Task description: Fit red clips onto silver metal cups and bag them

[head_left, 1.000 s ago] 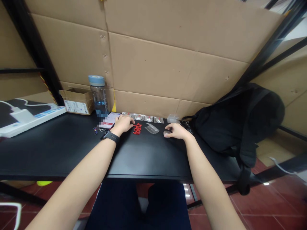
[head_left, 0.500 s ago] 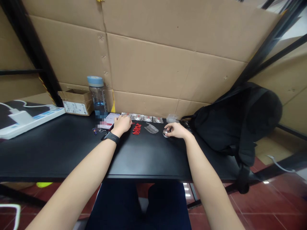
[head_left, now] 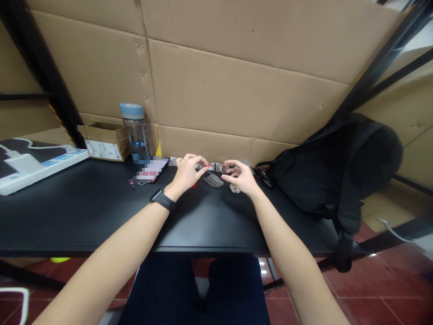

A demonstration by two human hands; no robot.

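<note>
Over the middle of the table, my left hand [head_left: 191, 172] is closed, thumb and index finger pinching a small red piece [head_left: 209, 166] whose kind is too small to make out. Facing it, my right hand [head_left: 241, 177] has its fingers curved and apart, with nothing clear to see between them. A clear tape roll [head_left: 234, 188] lies on the table just under the right hand. Between the hands lies a clear plastic bag [head_left: 214, 180]. Red looped pieces [head_left: 194, 185] show partly beneath my left hand. Small clear packets [head_left: 173, 161] line the back, partly covered by the hands.
Left of my hands lie a phone [head_left: 154, 169], a water bottle [head_left: 135, 131], an open cardboard box [head_left: 104, 146] and a white power strip [head_left: 50, 169]. A black backpack [head_left: 314, 176] takes up the table's right end. Cardboard panels [head_left: 209, 90] rise behind the black table [head_left: 209, 225].
My left hand has come right from the back packets with a small red piece in its fingers. My right hand has let go of the tape roll and lifted slightly toward the left hand.
</note>
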